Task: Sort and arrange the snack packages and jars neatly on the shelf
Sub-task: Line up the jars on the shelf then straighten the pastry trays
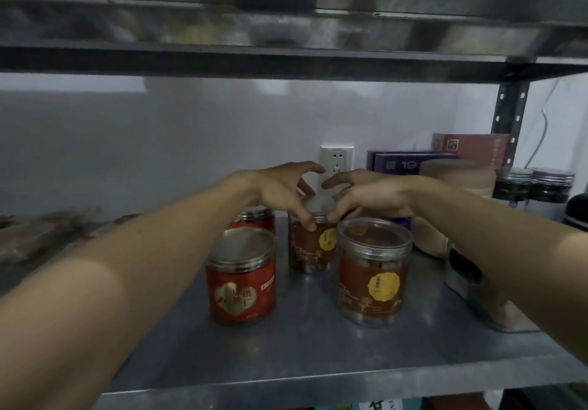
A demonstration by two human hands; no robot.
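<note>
Clear cylindrical jars stand mid-way along the brushed-metal shelf: a front red-label jar and a rear red-label jar, silver-lidded, their Chinese characters too blurred to read, beside a front brown-label jar with a yellow badge. Toward the rear edge, the left hand and right hand, arms outstretched, close their grip round the lid of the rear brown-label jar. A blue box marked "19" stands rear right.

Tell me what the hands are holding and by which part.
The left hand and right hand both grip the rear brown-labelled jar by its lid and upper wall, one from each side.
</note>
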